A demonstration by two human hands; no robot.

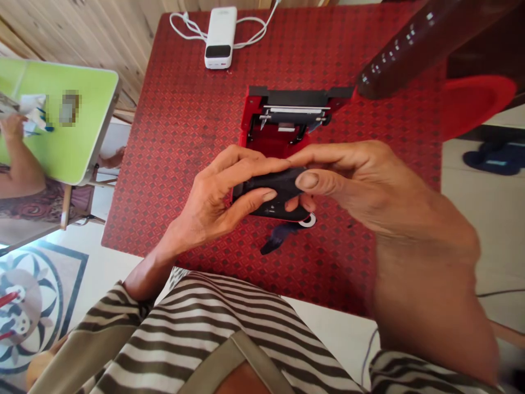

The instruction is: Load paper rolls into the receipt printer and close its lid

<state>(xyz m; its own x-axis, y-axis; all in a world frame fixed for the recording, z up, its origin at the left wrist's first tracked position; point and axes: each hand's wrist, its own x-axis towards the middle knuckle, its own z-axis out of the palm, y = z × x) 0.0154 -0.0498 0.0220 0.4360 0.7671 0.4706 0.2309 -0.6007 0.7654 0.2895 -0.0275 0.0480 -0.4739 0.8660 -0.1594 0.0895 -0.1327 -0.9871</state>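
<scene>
Both of my hands meet over the front of a small red and black device [250, 117], which looks like a portable printer with its top open, showing a roller and metal bar inside. My left hand [217, 200] pinches the left part of a dark, smooth strip [281, 181] between thumb and fingers. At its right end, my right hand [348, 183] grips the same strip, thumb on top. Below it shows the device's black panel with small markings [270, 209]. A dark ribbon-like tail [279, 239] and a white ring [308, 220] lie just in front on the table.
The device stands on a red patterned table [184, 120]. A white power bank [221, 35] with a white cable lies at the back. A dark brown cylinder [394, 54] slants in at upper right. On the left, another person's hand [13, 128] is at a green table [94, 104].
</scene>
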